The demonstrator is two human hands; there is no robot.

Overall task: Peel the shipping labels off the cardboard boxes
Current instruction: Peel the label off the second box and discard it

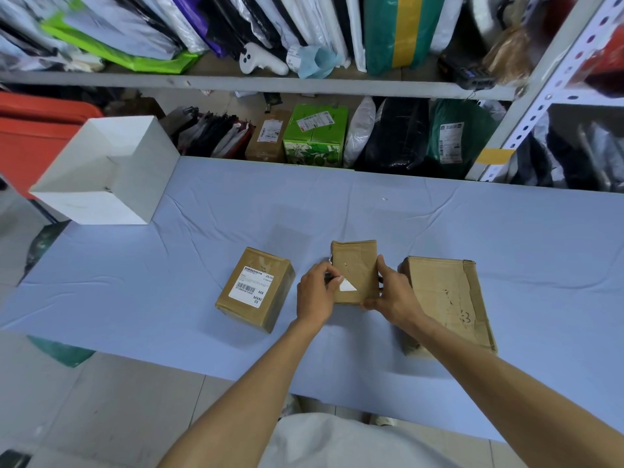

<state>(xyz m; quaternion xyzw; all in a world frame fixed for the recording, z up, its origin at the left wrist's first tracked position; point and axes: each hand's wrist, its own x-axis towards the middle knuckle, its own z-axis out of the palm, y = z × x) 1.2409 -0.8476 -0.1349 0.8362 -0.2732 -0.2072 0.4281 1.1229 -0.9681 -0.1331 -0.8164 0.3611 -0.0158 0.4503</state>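
Observation:
Three cardboard boxes stand on the pale blue table [337,204]. The left box [255,289] carries a whole white shipping label [252,287] with a barcode. In the middle, a small box [355,265] shows only a white triangular scrap of label [347,286] near its lower left. My left hand [315,293] pinches peeled label material at that box's left edge. My right hand [391,292] grips the small box on its right side. The larger right box [449,298] has a torn bare top with pen marks.
An open white box [108,170] sits at the table's far left corner. Metal shelving [263,83] behind the table is packed with parcels, bags and a green carton [315,136]. A red bin [33,136] stands at far left. The tiled floor lies below the table's near edge.

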